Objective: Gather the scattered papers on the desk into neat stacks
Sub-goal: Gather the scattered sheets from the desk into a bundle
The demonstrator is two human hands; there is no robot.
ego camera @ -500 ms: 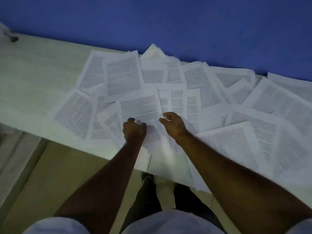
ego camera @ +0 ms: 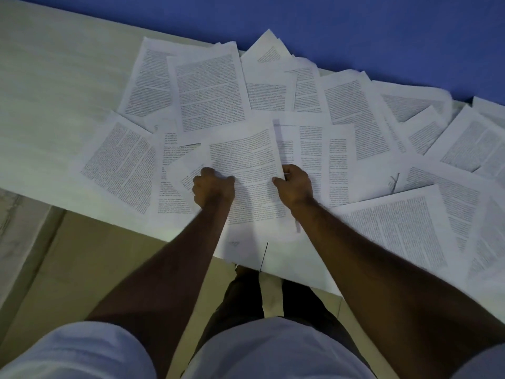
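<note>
Center sheet now gripped, top edge raised

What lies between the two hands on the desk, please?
In the head view, the printed sheet that both grip spans the gap between left hand and right hand; nothing else.

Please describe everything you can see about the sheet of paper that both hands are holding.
The sheet is white paper printed with dense black text in one block. It lies on top of other scattered sheets near the desk's front edge, slightly bowed, its right edge lifted. The left hand grips its left side and the right hand pinches its right edge. The words are too small to read.
</note>
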